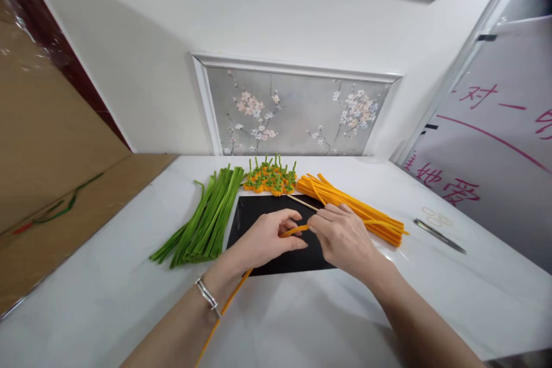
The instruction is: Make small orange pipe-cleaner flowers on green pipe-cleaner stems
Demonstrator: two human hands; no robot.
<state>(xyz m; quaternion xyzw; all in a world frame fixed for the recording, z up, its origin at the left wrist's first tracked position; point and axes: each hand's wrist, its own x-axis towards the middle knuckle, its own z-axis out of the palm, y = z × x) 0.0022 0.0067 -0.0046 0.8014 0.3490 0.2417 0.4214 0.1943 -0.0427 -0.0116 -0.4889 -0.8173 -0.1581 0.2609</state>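
Observation:
An orange pipe cleaner [295, 232] stretches between my two hands over a black mat [276, 261]. Its long tail runs beneath my left wrist towards the bottom of the view. My left hand [269, 236] curls around the pipe cleaner, thumb and index finger parted at the tips, while the lower fingers are partly hidden. My right hand [340, 236] is closed, pinching the pipe cleaner's near end. A thin wooden stick [302, 202] reaches into the same right hand, its other end pointing up and left.
Green pipe cleaners [211, 218] lie bundled at left, orange pipe cleaners [357, 207] at right. Several small orange-and-green pipe-cleaner pieces [271, 178] with upright stems stand behind the mat. Tweezers [440, 236] and clear rings [435, 217] lie far right. A wall panel [297, 109] rises behind.

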